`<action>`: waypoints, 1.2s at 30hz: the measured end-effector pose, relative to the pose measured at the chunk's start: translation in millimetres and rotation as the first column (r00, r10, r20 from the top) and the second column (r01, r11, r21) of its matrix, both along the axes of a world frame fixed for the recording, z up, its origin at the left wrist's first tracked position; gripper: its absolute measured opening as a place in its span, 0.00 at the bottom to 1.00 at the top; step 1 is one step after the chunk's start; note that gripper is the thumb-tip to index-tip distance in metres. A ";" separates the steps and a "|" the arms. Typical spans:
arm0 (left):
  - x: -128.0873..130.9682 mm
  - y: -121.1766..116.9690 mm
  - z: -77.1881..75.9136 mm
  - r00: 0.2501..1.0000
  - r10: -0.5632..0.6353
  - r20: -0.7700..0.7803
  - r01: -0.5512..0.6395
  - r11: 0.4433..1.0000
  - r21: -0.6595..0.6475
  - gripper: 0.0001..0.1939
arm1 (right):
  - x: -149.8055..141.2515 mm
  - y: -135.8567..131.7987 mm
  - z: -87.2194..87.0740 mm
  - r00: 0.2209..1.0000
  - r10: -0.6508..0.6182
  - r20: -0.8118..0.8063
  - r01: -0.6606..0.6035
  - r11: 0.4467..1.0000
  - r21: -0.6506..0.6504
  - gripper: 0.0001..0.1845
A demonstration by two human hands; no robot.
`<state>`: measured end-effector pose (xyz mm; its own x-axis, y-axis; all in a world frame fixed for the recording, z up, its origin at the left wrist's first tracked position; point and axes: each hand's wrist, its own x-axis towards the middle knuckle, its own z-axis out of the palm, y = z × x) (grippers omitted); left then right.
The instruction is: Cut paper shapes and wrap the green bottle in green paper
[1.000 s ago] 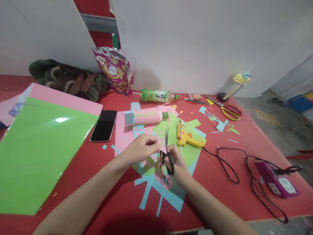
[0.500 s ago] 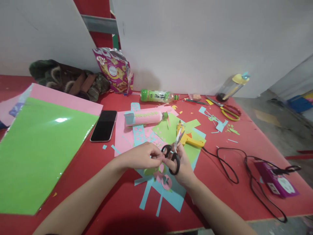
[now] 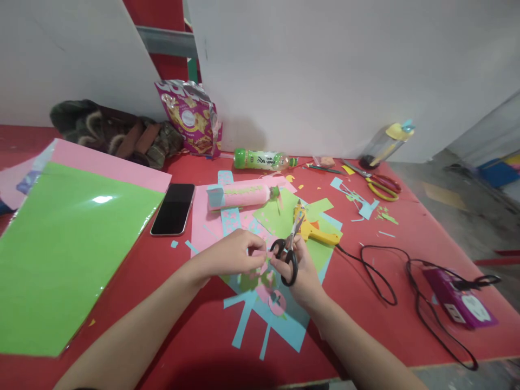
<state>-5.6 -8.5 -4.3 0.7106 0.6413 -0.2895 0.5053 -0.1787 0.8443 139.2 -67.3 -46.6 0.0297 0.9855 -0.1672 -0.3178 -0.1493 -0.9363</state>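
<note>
My left hand point(image 3: 233, 252) pinches a small piece of pink paper point(image 3: 260, 253) between thumb and fingertips. Close beside it, my right hand point(image 3: 303, 271) has black-handled scissors point(image 3: 290, 260) hooked on its fingers, blades pointing up and away. The right thumb and fingertip reach the edge of the pink piece. Beneath both hands lie pink and green cut scraps and a pink paper disc point(image 3: 277, 302) on a blue sheet point(image 3: 288, 327). A yellow glue gun point(image 3: 320, 234) rests just past the scissors. Behind the hands lies a bottle wrapped in pink paper point(image 3: 244, 194).
A phone point(image 3: 173, 209) and a plastic pack of coloured paper point(image 3: 85, 249) are at left. Along the wall are a snack bag point(image 3: 189, 118), a green tea bottle point(image 3: 264, 160) and red-and-yellow scissors point(image 3: 379, 184). A black cord point(image 3: 368, 265) loops near a purple power box point(image 3: 461, 298).
Both hands have shifted slightly; the left has risen a little, and more of the pink piece shows between the fingertips. The scissors have turned slightly in my right hand.
</note>
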 end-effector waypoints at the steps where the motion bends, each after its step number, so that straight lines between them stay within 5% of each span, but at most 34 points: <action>1: 0.1 -0.2 -0.1 1.000 -0.015 -0.005 0.015 1.000 0.017 0.10 | -0.1 0.2 -0.4 1.000 -0.002 -0.009 0.002 1.000 0.004 0.19; 10: 0.9 -0.7 -5.1 0.996 -0.089 0.001 0.089 0.993 0.073 0.10 | -1.0 0.1 -1.0 0.998 0.042 -0.047 -0.041 0.999 0.021 0.20; 15: -0.3 1.4 -1.7 1.000 -0.014 -0.020 0.014 1.000 0.028 0.10 | 0.5 1.5 -1.0 0.999 -0.026 -0.038 0.026 0.999 0.022 0.20; 25: -2.7 6.0 -7.7 0.999 0.034 0.027 -0.039 0.980 0.196 0.05 | 2.0 4.3 -2.7 0.984 -0.171 -0.045 0.173 0.983 0.061 0.18; 36: 16.8 -6.0 -19.3 0.989 0.072 0.126 -0.079 0.995 0.053 0.15 | 3.5 1.8 -3.4 0.979 -0.202 -0.017 0.203 0.976 0.079 0.16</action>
<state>11.2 -14.5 -23.6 0.6875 0.7076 -0.1634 0.4113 -0.1939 0.8907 142.7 -65.5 -50.0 0.2291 0.9693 -0.0892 -0.3419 -0.0057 -0.9397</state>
